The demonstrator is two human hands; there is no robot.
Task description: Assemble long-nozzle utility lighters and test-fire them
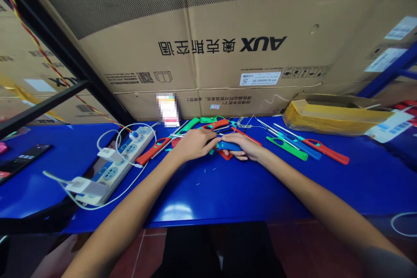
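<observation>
My left hand point(192, 145) and my right hand point(243, 145) meet over a blue plastic utility-lighter handle point(230, 145) and grip it between them. Under my fingers lies a red plastic handle point(225, 154), partly hidden. Left of my left hand rests a red lighter handle point(153, 151) with a thin metal rod. To the right of my right hand lie a green handle point(286, 147) and a red handle point(325, 152). More coloured handles point(208, 124) and thin wires lie in a tangle behind my hands.
A white power strip point(120, 165) with plugged-in chargers and cables lies on the blue workbench point(208, 195) at left. A black remote point(22, 163) lies further left. A large AUX cardboard box point(221, 43) stands behind, with a yellow-taped carton point(335, 115) at back right.
</observation>
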